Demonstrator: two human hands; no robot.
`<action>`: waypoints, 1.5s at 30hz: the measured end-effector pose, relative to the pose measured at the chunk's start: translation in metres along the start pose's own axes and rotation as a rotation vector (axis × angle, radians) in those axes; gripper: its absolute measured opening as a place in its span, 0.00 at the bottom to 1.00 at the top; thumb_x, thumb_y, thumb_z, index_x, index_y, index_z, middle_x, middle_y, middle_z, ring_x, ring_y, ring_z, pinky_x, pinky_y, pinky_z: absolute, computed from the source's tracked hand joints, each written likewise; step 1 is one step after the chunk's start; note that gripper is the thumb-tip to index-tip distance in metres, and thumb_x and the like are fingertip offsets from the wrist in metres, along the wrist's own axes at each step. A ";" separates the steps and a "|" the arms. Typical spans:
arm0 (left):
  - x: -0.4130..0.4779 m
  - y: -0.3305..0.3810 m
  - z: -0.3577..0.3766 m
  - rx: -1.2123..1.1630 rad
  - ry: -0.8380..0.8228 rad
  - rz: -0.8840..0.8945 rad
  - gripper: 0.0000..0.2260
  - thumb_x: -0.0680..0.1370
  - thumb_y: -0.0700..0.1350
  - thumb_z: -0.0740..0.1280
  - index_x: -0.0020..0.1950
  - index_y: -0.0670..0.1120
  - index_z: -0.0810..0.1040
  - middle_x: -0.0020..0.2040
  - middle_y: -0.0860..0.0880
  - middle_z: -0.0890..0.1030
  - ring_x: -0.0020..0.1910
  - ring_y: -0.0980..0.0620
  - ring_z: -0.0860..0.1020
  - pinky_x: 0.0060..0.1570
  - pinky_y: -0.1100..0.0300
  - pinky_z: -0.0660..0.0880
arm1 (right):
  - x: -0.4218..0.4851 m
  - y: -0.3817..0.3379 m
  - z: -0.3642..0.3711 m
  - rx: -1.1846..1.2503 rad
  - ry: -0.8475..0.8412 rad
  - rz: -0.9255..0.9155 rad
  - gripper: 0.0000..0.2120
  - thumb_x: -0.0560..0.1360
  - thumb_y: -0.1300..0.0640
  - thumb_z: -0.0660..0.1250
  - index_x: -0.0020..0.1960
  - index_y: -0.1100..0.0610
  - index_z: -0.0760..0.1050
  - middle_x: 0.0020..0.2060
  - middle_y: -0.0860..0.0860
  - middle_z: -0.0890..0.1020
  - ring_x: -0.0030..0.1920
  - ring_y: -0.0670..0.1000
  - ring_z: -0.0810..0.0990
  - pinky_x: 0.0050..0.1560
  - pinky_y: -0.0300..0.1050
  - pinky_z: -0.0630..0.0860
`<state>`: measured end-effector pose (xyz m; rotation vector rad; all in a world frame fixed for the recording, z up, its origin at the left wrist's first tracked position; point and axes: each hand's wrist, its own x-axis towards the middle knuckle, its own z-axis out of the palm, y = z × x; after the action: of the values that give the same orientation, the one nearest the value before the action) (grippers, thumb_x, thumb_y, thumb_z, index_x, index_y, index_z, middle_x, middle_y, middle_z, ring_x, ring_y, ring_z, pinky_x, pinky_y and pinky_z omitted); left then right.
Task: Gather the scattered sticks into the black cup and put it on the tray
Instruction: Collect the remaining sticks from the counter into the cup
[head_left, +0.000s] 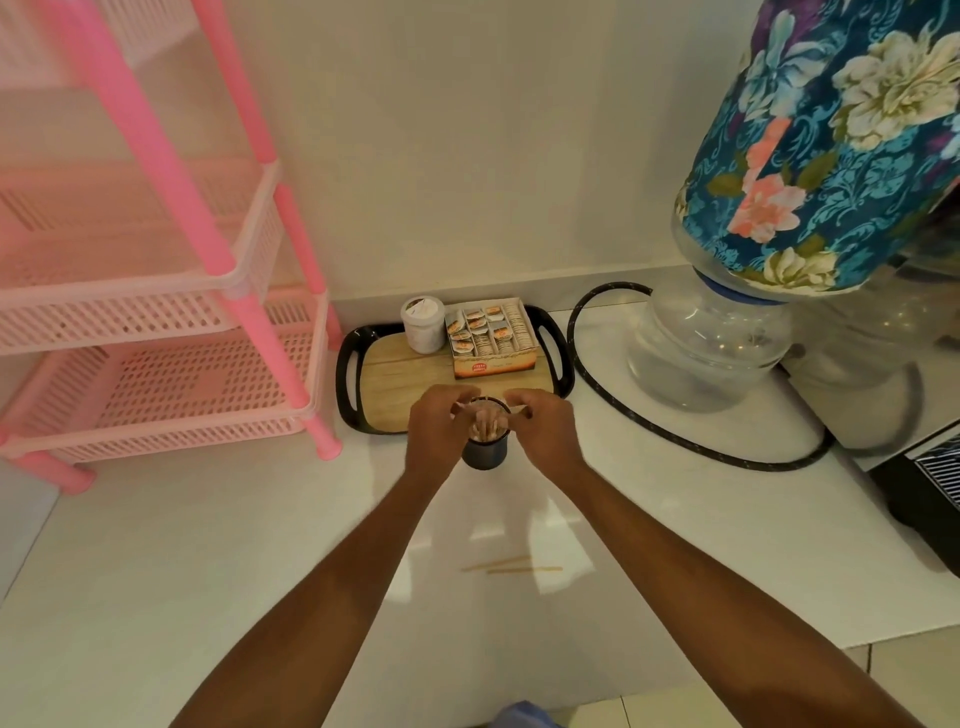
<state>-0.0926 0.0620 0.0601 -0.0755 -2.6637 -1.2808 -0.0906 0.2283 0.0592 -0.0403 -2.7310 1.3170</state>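
— Black cup (484, 447) first: where does it stand?
— Mid-counter, right at the near edge of the tray (349, 382), its base showing against the white counter (208, 545). I cannot tell whether it rests there or is lifted a little.
— And the sticks (485, 423)?
— A bundle stands upright inside the cup. Two loose sticks (511, 566) lie nearer, flat on the counter, almost parallel, well apart from the cup.
— The hands?
— One on each side of the rim. The left hand (436, 431) has its fingers curled against the cup's left side; whether it grips the cup or a stick, I cannot tell. The right hand (545, 431) pinches a pale stick (521, 412) between thumb and fingertips, just beside the rim.
— What sits on the tray?
— At its far end a white jar (423, 325) and, touching it on the right, an open box of sachets (491, 338).
— Around it?
— Pink rack (171, 322) to the left, a black hose (597, 395) looping to the right, and a water bottle (706, 353) under a floral cover (831, 156) beyond that.
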 end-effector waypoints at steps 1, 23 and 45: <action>-0.004 -0.006 -0.001 -0.005 0.028 -0.015 0.11 0.80 0.37 0.72 0.62 0.42 0.85 0.58 0.44 0.86 0.53 0.47 0.83 0.55 0.57 0.79 | -0.002 0.005 -0.003 0.002 0.008 0.030 0.15 0.77 0.63 0.75 0.63 0.60 0.84 0.57 0.56 0.87 0.53 0.53 0.85 0.54 0.38 0.78; -0.162 -0.079 0.045 0.492 -0.435 0.138 0.23 0.81 0.56 0.69 0.75 0.52 0.77 0.79 0.45 0.72 0.79 0.43 0.70 0.75 0.47 0.70 | -0.137 0.096 0.021 -0.641 -0.513 -0.523 0.22 0.75 0.59 0.75 0.68 0.54 0.80 0.67 0.60 0.80 0.64 0.62 0.81 0.57 0.54 0.83; -0.176 -0.071 0.062 0.598 -0.412 0.125 0.08 0.80 0.44 0.61 0.56 0.49 0.78 0.54 0.50 0.77 0.55 0.48 0.75 0.49 0.55 0.69 | -0.151 0.080 0.029 -0.808 -0.424 -0.523 0.18 0.54 0.66 0.81 0.41 0.55 0.81 0.37 0.51 0.82 0.36 0.50 0.80 0.33 0.42 0.78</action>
<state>0.0625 0.0714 -0.0656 -0.4519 -3.2035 -0.4228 0.0548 0.2454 -0.0345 0.8972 -3.0761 0.0549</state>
